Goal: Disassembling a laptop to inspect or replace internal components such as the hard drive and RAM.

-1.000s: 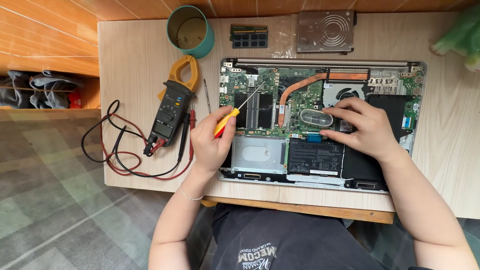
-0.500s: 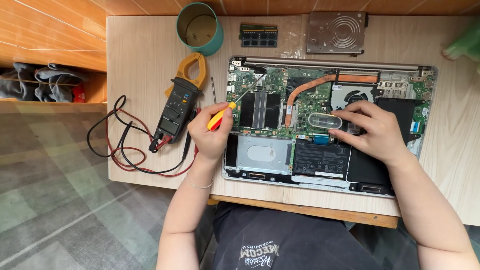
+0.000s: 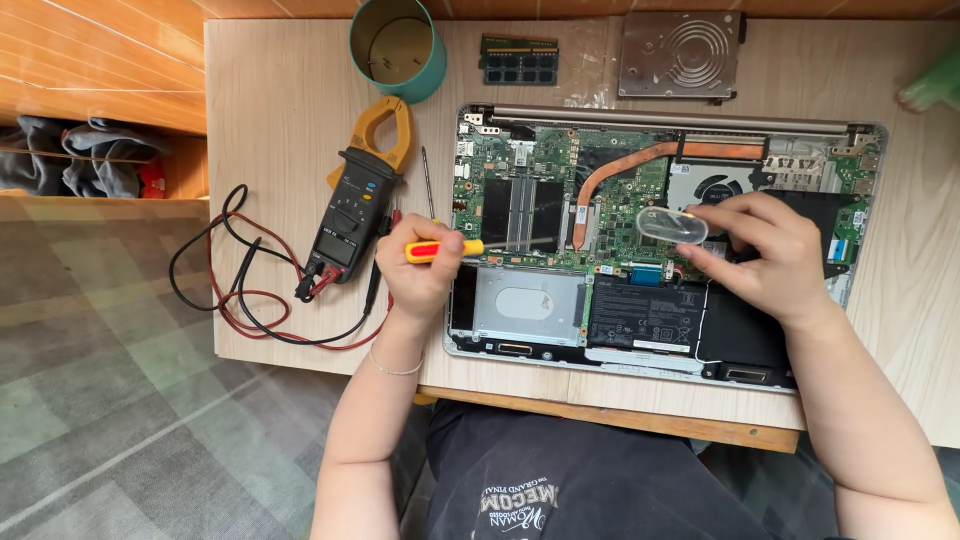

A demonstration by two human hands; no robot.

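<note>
The left hand [image 3: 420, 270] is clamped around a yellow-and-red screwdriver [image 3: 447, 249], its shaft lying level over the open laptop [image 3: 660, 300] on the tabletop [image 3: 280, 110]. The right hand [image 3: 765, 255] pinches a small clear oval case [image 3: 671, 226] above the circuit board, just right of the copper heat pipe [image 3: 620, 165].

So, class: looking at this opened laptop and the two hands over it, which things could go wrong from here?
1. The left hand holds a screwdriver with its metal shaft lying across the bare motherboard; a slip could scratch or short parts.
2. The right hand holds a small clear container above the board; anything spilled could get lost among the components.
3. The battery appears still fitted, so the board may be live.
</note>
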